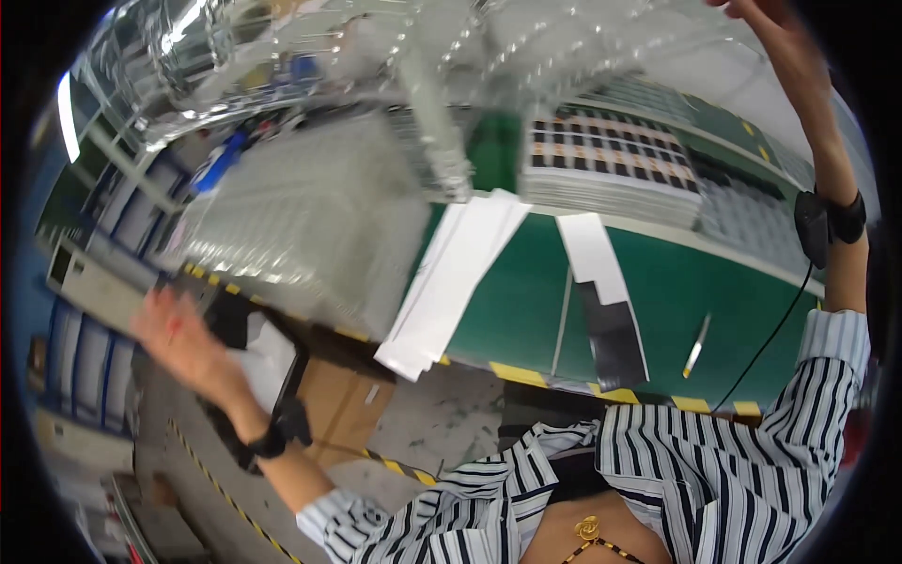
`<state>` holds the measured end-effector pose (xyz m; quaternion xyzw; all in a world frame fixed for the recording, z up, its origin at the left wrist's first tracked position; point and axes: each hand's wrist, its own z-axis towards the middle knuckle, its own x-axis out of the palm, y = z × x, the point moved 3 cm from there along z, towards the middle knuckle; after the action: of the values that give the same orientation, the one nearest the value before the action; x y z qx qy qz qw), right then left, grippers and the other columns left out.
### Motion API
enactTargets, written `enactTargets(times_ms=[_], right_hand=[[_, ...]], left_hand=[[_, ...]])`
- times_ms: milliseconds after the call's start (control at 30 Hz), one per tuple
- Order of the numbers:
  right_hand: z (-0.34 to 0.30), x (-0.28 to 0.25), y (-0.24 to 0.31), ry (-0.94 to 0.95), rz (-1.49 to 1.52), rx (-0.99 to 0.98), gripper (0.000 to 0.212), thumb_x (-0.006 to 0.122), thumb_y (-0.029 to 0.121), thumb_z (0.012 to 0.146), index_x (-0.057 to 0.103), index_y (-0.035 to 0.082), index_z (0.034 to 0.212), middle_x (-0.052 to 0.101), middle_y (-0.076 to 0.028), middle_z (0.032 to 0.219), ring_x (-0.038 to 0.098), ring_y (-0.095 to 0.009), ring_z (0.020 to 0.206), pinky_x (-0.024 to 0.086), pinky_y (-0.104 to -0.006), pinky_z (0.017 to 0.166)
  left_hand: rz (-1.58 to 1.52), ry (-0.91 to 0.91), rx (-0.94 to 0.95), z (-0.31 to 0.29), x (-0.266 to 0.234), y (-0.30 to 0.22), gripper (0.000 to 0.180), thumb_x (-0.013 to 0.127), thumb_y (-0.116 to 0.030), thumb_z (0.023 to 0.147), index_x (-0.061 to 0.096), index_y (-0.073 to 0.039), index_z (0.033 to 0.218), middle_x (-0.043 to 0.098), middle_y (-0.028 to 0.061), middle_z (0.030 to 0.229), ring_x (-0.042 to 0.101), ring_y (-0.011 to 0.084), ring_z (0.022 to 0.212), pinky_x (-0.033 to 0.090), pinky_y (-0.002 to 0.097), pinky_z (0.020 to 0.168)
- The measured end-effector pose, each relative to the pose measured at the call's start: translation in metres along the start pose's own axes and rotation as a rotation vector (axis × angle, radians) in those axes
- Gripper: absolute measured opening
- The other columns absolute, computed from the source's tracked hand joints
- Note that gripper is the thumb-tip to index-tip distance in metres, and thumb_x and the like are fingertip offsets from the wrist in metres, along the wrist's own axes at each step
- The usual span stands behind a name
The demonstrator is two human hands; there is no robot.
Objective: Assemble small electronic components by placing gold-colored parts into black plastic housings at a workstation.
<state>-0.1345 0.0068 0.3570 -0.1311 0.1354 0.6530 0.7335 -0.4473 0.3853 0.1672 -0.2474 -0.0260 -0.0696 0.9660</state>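
Note:
My left hand (188,350) is raised at the left, beside a large stack of clear plastic packaging (310,221). It is motion-blurred, but its fingers look apart with nothing in them. My right hand (766,17) reaches up to the far right, partly cut off by the picture's edge, so its grip is hidden. Near it, a blurred sheet of clear inflated bubble packaging (526,42) stretches across the top; whether my fingers touch it I cannot tell. White paper strips (460,273) and a white-and-black strip (601,291) lie on the green table (512,320).
A stack of printed sheets (611,179) stands at the table's far side. A slim white pen-like tool (697,346) lies at the right, near a black cable (780,334). Below the table's left side are a cardboard box (343,404) and a dark bin with white material (268,362).

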Motion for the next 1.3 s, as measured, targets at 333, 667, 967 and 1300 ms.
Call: enactTargets(times_ms=[333,667,967,1300], right_hand=[[0.024,0.265,0.005,0.630,0.837,0.545,0.048,0.059,0.016,0.080,0.045,0.005,0.124,0.062,-0.006,0.087,0.058,-0.009,0.066,0.047,-0.0215,0.056],[0.010,0.461,-0.002,0.675,0.382,0.117,0.029,0.060,0.017,0.076,0.062,0.006,0.102,0.065,-0.012,0.087,0.061,-0.025,0.078,0.047,-0.0335,0.072],[-0.005,0.463,0.014,0.406,0.352,0.065,0.027,0.049,0.023,0.083,0.060,0.004,0.098,0.062,-0.015,0.087,0.058,-0.032,0.085,0.045,-0.0406,0.075],[-0.069,0.226,-0.152,0.677,-0.046,0.152,0.021,0.053,0.018,0.083,0.063,0.005,0.095,0.064,-0.012,0.083,0.061,-0.027,0.079,0.048,-0.0345,0.068]], left_hand=[[-0.539,0.111,-0.430,0.037,0.040,-0.032,0.079,0.049,-0.010,0.085,-0.010,-0.006,0.138,0.018,0.0208,0.138,0.040,0.0335,0.116,0.035,0.0467,0.096],[0.443,-0.009,-0.569,0.033,0.030,0.116,0.065,0.046,-0.005,0.076,0.018,0.008,0.133,0.015,0.0238,0.140,0.021,0.0330,0.128,0.014,0.0324,0.105],[0.279,-0.201,-0.438,0.026,0.008,0.143,0.044,0.049,-0.011,0.083,0.033,0.006,0.120,0.041,0.0166,0.118,0.041,0.0241,0.106,0.030,0.0323,0.093],[-0.087,0.859,0.068,-0.072,0.182,-0.116,0.042,0.045,0.002,0.082,0.041,0.005,0.123,0.046,0.0207,0.123,0.043,0.0324,0.116,0.036,0.0384,0.096]])
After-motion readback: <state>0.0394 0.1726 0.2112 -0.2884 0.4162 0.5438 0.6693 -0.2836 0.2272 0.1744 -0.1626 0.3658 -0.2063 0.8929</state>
